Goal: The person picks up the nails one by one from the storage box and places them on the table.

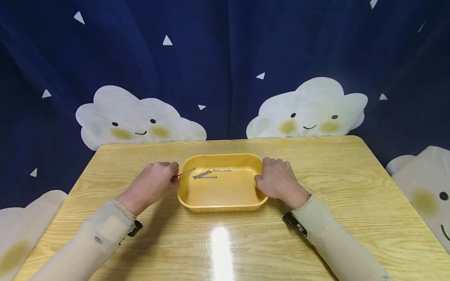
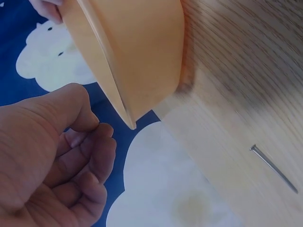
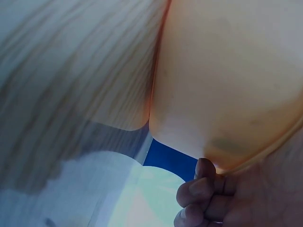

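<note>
My left hand point(image 1: 159, 177) is at the left end of a yellow plastic tray point(image 1: 225, 206), pinching a thin metal nail point(image 1: 187, 171) between thumb and forefinger. The held nail's head end points over the tray's rim; in the left wrist view it is hidden by the fingers. Several more nails point(image 1: 202, 174) lie inside the tray, toward its left back part. At the opposite end, my right hand point(image 1: 279, 179) grips the tray's rim, thumb on the inside and fingers curled over the outside. The right wrist view shows the fingers point(image 3: 196, 189) beside the tray wall.
A single nail point(image 2: 274, 169) lies on the wooden table point(image 1: 316, 175) outside the tray, in the left wrist view. Behind the table's far edge hangs a dark blue curtain point(image 1: 225, 58) printed with clouds and triangles.
</note>
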